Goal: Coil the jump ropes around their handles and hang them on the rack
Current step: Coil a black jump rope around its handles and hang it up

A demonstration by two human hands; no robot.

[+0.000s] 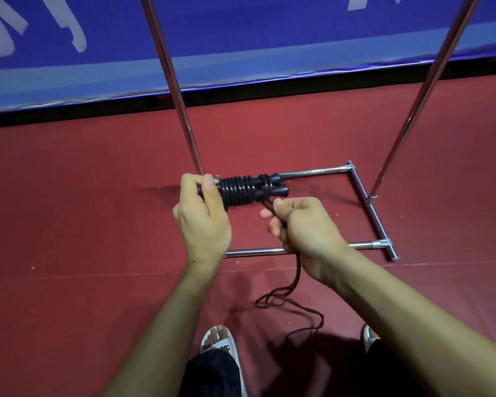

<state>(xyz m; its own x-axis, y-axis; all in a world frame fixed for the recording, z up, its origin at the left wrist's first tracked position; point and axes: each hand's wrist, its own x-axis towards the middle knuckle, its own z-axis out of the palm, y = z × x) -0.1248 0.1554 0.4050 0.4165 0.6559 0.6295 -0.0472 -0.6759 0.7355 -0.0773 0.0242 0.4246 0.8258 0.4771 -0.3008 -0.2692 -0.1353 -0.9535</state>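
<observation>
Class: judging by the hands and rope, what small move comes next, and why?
Probably one more turn: the right hand winds the rope round the handles gripped by the left hand, since a loose length hangs to the floor.

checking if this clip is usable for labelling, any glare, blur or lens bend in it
Head view: the wide lens bows the blue banner edge and splays the rack poles, which carry thin glare streaks; same view, the left hand, right hand and coiled jump rope are sharp; soft shadows lie on the red floor, darkest by the feet.
</observation>
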